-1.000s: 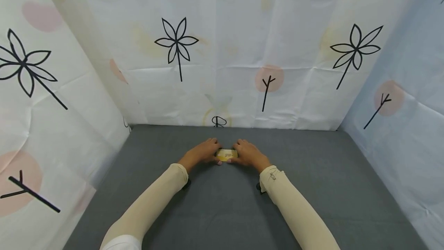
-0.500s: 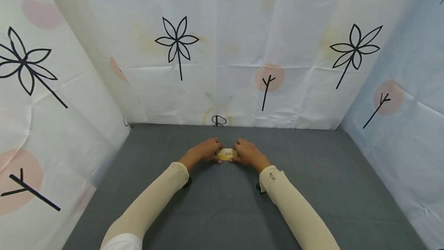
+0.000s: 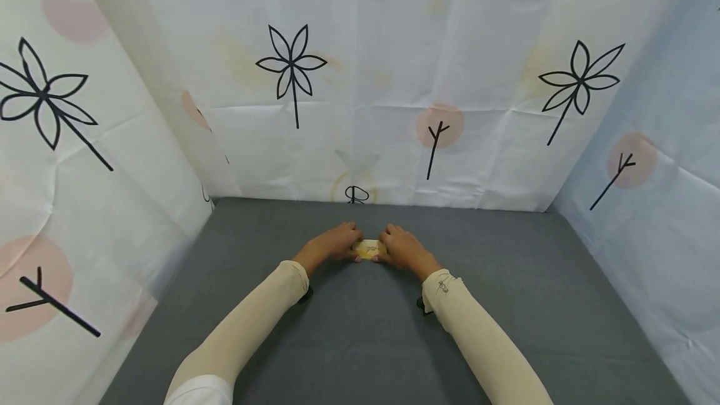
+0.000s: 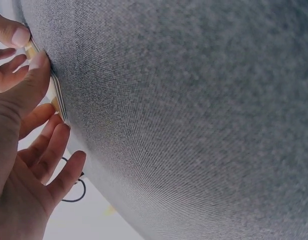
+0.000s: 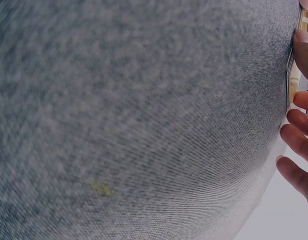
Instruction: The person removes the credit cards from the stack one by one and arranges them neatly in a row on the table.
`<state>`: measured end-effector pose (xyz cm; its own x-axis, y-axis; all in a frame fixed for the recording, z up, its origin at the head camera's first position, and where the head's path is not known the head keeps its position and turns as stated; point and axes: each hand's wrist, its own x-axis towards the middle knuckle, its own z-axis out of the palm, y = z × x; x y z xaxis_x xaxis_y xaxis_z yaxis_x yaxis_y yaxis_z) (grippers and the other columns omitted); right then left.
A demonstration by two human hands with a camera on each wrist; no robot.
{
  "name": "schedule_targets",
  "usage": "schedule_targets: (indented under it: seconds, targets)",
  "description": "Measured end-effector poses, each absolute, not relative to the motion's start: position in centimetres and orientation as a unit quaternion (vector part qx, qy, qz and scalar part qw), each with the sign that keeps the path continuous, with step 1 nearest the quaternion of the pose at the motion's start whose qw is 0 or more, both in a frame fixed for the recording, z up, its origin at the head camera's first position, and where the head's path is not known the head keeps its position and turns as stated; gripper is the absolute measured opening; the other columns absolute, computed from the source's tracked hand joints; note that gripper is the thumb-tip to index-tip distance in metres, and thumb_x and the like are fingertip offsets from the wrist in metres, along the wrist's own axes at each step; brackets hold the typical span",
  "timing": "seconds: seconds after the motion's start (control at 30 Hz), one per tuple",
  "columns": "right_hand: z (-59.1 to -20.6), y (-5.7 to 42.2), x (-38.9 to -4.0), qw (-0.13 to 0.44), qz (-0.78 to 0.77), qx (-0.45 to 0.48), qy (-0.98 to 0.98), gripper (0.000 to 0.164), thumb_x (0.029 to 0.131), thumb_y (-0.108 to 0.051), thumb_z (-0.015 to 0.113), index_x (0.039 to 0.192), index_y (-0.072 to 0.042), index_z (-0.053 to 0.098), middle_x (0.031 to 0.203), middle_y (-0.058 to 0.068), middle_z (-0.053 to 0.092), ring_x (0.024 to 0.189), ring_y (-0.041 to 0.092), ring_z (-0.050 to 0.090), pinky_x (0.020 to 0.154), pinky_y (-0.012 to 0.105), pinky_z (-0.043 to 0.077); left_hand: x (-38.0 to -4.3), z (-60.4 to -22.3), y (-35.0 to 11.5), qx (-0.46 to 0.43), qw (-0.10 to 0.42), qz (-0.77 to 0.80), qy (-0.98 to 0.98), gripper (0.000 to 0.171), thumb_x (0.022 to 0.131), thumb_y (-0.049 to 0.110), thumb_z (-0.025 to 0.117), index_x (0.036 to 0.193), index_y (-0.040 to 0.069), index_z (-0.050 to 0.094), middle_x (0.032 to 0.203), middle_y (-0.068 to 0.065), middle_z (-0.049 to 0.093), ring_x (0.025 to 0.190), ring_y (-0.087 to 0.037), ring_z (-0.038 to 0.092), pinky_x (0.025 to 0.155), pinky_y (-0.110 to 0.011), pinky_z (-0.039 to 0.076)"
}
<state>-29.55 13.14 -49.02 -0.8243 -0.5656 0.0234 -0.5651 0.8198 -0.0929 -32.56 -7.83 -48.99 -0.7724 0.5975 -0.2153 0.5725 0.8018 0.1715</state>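
A small, flat stack of yellow printed cards (image 3: 370, 249) is low over the far middle of the grey table, with both hands at its ends. My left hand (image 3: 336, 244) pinches its left end between thumb and fingers. At the other end, my right hand (image 3: 404, 250) has the same kind of pinch. Seen edge-on in the left wrist view, the stack (image 4: 57, 92) has several thin layers and stands against the cloth. The outer fingers of the left hand (image 4: 39, 145) spread away from it. In the right wrist view, the right thumb (image 5: 304, 55) lies along its near side.
Grey cloth (image 3: 360, 342) covers the table. White printed sheets rise around it: a back one (image 3: 382, 80), a left one (image 3: 112, 205) and a bluish right one (image 3: 664, 236). A thin black cord (image 4: 83, 192) hangs beyond the table edge in the left wrist view.
Both hands keep their hold on the cards in the same spot. The head view has shifted very slightly.
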Motion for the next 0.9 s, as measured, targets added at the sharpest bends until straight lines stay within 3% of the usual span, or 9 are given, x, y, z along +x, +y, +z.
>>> schedule_targets:
  seconds: [0.57, 0.9]
  targets:
    - [-48.81, 13.06, -29.47, -0.001, -0.034, -0.309, 0.95, 0.049, 0.096, -0.044, 0.066, 0.122, -0.003, 0.062, 0.114, 0.015, 0.058, 0.1, 0.03, 0.058, 0.085, 0.048, 0.05, -32.33, -48.82, -7.8, 0.315, 0.123, 0.041, 0.94, 0.043, 0.095, 0.035, 0.071, 0.129, 0.012, 0.059, 0.118, -0.009, 0.052, 0.103, -0.021, 0.051, 0.091, -0.041, 0.046]
    - [-48.82, 13.0, -29.44, 0.002, -0.031, -0.3, 0.953, 0.051, 0.097, -0.046, 0.064, 0.123, -0.002, 0.059, 0.117, 0.015, 0.059, 0.102, 0.028, 0.058, 0.087, 0.047, 0.048, -32.05, -48.61, -7.85, 0.33, 0.087, 0.03, 0.939, 0.043, 0.096, 0.034, 0.07, 0.13, 0.009, 0.058, 0.117, -0.01, 0.051, 0.099, -0.021, 0.051, 0.089, -0.04, 0.047]
